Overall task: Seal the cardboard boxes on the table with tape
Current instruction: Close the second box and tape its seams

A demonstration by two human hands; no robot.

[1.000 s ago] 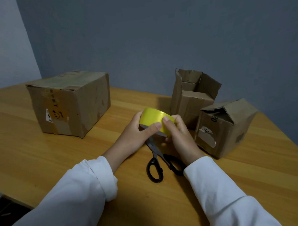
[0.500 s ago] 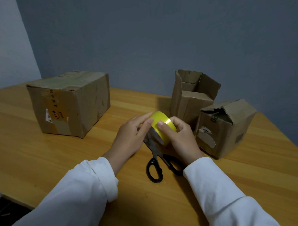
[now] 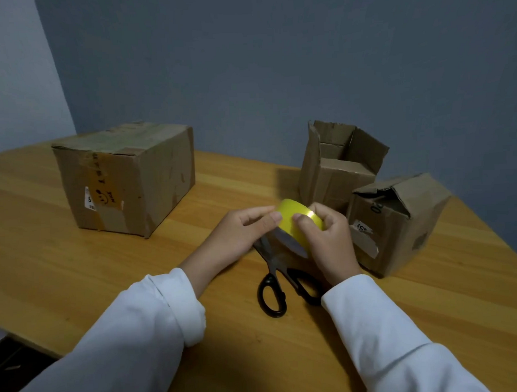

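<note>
Both my hands hold a yellow tape roll (image 3: 291, 221) just above the table's middle. My right hand (image 3: 327, 240) grips the roll from the right, thumb on its yellow face. My left hand (image 3: 241, 235) touches the roll's left side with thumb and fingertips. A large closed cardboard box (image 3: 129, 177) with old tape stands at the left. A tall box with its flaps up (image 3: 339, 165) stands at the back right. A smaller box with a loose, crumpled top flap (image 3: 400, 222) sits in front of it, close to my right hand.
Black-handled scissors (image 3: 273, 281) lie on the wooden table (image 3: 47, 264) directly under my hands, blades pointing away from me. A grey wall runs behind the boxes. The table's edge falls away at the near left and far right.
The roll has turned in my hands and shifted a little to the right. My right thumb now lies over its yellow face, and my left fingers have slid along its side.
</note>
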